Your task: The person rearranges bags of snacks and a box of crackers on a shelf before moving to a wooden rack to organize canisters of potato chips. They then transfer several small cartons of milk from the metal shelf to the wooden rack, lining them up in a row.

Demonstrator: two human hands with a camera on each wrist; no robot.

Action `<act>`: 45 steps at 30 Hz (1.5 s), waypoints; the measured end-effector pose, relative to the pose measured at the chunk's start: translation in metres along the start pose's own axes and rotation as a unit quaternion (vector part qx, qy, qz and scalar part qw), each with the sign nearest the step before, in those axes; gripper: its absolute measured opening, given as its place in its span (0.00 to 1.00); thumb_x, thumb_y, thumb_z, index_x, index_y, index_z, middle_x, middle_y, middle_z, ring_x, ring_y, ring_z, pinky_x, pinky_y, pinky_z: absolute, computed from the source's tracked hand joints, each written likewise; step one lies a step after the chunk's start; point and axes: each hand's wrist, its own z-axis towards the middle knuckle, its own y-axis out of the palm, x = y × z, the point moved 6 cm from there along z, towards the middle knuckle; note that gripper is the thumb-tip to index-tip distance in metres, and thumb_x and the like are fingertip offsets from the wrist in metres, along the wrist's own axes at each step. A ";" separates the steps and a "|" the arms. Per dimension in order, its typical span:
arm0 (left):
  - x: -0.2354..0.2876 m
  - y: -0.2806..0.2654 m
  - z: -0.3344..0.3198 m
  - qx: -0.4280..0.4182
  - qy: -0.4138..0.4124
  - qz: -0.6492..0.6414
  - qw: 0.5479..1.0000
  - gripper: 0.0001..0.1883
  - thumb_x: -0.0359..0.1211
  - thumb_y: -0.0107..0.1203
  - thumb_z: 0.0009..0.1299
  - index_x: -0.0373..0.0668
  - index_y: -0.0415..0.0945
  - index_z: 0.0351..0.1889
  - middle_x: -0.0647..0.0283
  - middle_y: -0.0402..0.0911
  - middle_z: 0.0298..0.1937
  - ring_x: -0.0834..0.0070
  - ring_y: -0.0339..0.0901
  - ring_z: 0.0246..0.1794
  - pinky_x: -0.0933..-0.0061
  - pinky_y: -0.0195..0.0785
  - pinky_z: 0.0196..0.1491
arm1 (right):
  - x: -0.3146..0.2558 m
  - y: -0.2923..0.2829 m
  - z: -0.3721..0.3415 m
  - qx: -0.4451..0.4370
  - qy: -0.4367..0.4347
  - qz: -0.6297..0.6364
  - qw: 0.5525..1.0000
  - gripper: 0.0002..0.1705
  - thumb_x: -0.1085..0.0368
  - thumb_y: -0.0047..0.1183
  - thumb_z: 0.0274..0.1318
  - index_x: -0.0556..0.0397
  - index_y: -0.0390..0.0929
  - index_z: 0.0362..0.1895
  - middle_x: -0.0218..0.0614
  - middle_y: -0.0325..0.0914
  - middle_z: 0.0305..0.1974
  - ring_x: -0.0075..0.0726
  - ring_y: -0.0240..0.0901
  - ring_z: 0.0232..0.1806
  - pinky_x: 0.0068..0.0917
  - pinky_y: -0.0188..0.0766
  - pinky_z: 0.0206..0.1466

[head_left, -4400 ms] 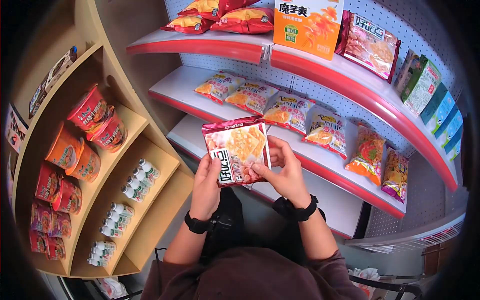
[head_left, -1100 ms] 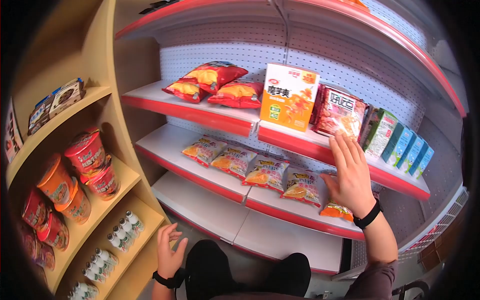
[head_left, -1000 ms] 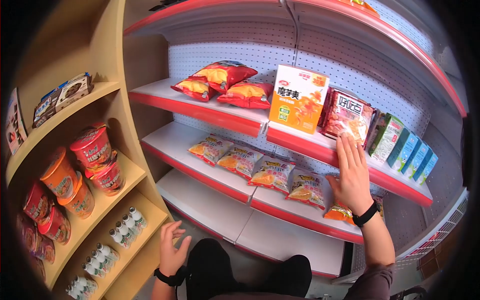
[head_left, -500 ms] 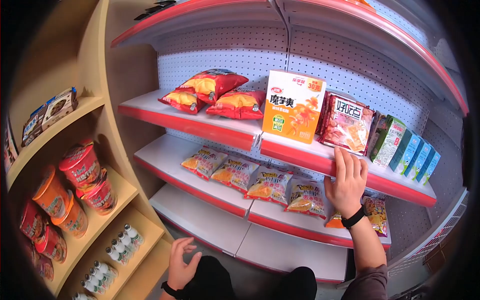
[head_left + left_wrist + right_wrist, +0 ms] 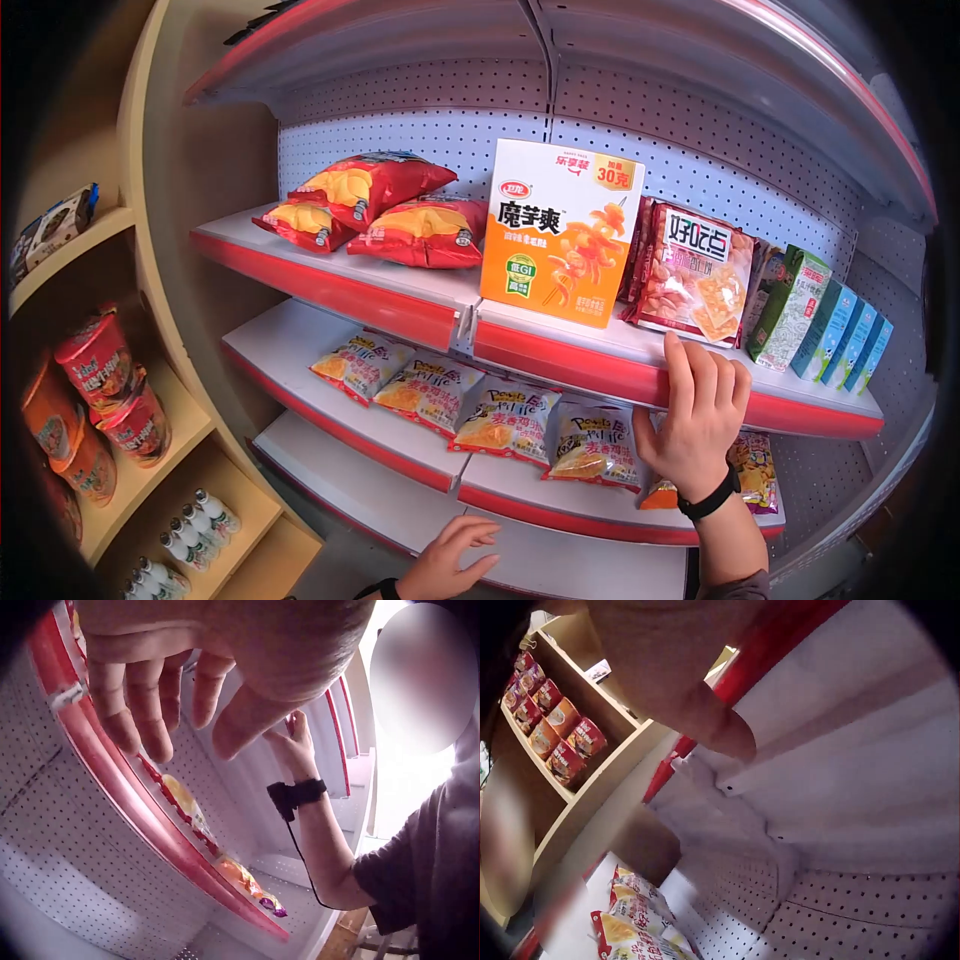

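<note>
Up against the red front strip (image 5: 570, 360) of a white metal shelf (image 5: 425, 285), the right hand (image 5: 697, 420) rests with fingers loosely extended, holding no packet, its thumb tucked below the edge: a light, steadying touch, it seems. Down to its left, the left hand (image 5: 450, 560) hangs relaxed, fingers a little bent, nothing in it.

Just above the right fingertips, here's the glossy maroon-and-pink cracker packet (image 5: 695, 275), flat-faced plastic film, leaning back with its print outward, dark-red packaging behind it, probably as a prop. To its left, a stiff white-and-orange cardboard box (image 5: 560, 235) stands square; to its right, one slim green carton (image 5: 790, 312), then narrow blue cartons (image 5: 838, 335), close-ranked, likely to save room.

Further left, plump red-and-yellow chip bags (image 5: 430, 232) pile up, pillow-soft. Between and beyond the hands, crinkly pale snack bags (image 5: 502, 418) lie in a row, probably because they can't stand. Far left of both hands, a wooden unit (image 5: 275, 560) bears rounded noodle tubs (image 5: 130, 422).
</note>
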 end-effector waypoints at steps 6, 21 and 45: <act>0.044 0.019 0.053 -0.106 0.041 -0.051 0.992 0.22 0.24 0.63 0.70 0.39 0.74 0.63 0.56 0.73 0.59 0.66 0.80 0.52 0.66 0.75 0.55 | 0.004 -0.004 0.004 -0.049 0.007 0.043 0.998 0.43 0.63 0.61 0.36 0.59 0.73 0.64 0.43 0.74 0.54 0.48 0.71 0.55 0.50 0.60 0.60; 0.232 -0.042 0.140 -0.109 0.155 0.125 0.974 0.06 0.31 0.62 0.68 0.43 0.84 0.42 0.59 0.84 0.40 0.57 0.80 0.40 0.59 0.74 0.45 | 0.022 -0.027 0.044 -0.242 0.089 0.224 0.940 0.38 0.64 0.64 0.43 0.59 0.70 0.63 0.48 0.74 0.54 0.56 0.70 0.58 0.54 0.61 0.61; 0.462 -0.217 0.092 0.009 -0.006 0.271 0.963 0.05 0.27 0.65 0.64 0.44 0.86 0.37 0.63 0.86 0.37 0.60 0.82 0.38 0.63 0.76 0.43 | 0.001 -0.126 0.026 -0.448 0.124 0.208 0.861 0.32 0.62 0.57 0.46 0.56 0.74 0.59 0.53 0.70 0.64 0.59 0.61 0.70 0.56 0.56 0.73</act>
